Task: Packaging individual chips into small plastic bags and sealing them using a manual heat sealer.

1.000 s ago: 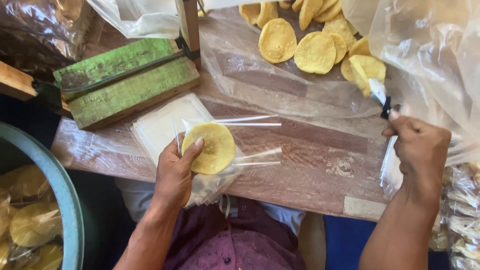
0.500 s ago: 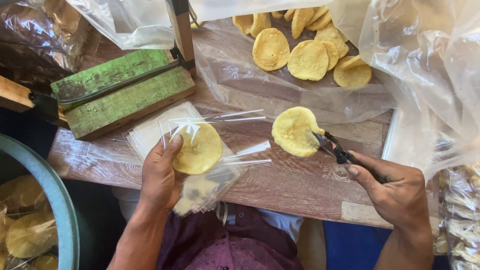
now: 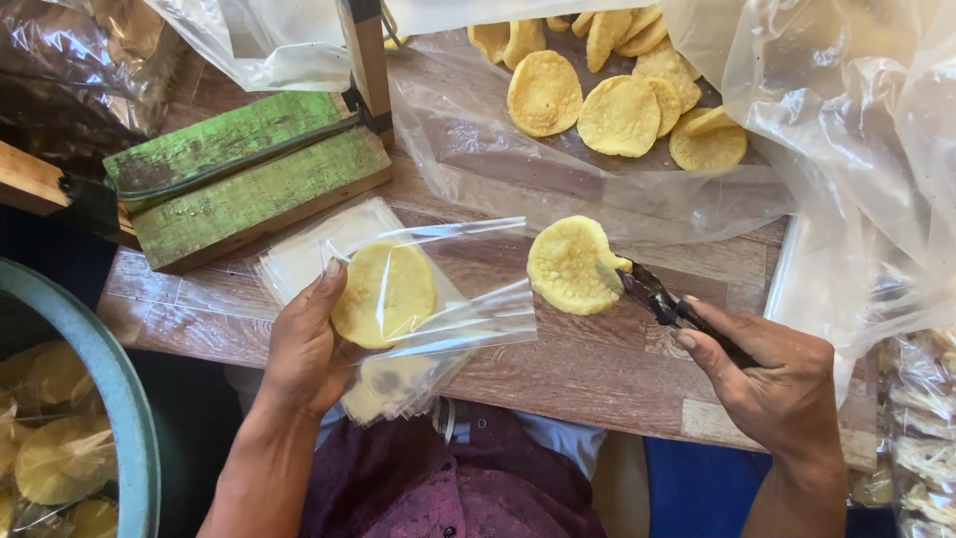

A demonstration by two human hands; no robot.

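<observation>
My left hand [image 3: 304, 344] holds a clear plastic bag [image 3: 438, 289] with a round yellow cracker [image 3: 383, 292] inside it, its mouth facing right. My right hand [image 3: 772, 374] grips dark metal tongs [image 3: 672, 309] that pinch a second yellow cracker [image 3: 571, 265] just right of the bag's mouth. Both are over a wooden table [image 3: 597, 374]. A stack of flat clear bags [image 3: 309, 249] lies under the held bag.
A pile of yellow crackers [image 3: 617, 85] lies on clear plastic sheeting at the back. A green-painted wooden block device [image 3: 239, 174] sits back left. A teal basin [image 3: 95, 399] with bagged crackers stands at the left. Bagged crackers [image 3: 921, 438] lie at the right edge.
My right hand went up to the cracker pile, picked a cracker with the tongs and carried it left toward the bag. My left hand keeps the bag with its cracker.
</observation>
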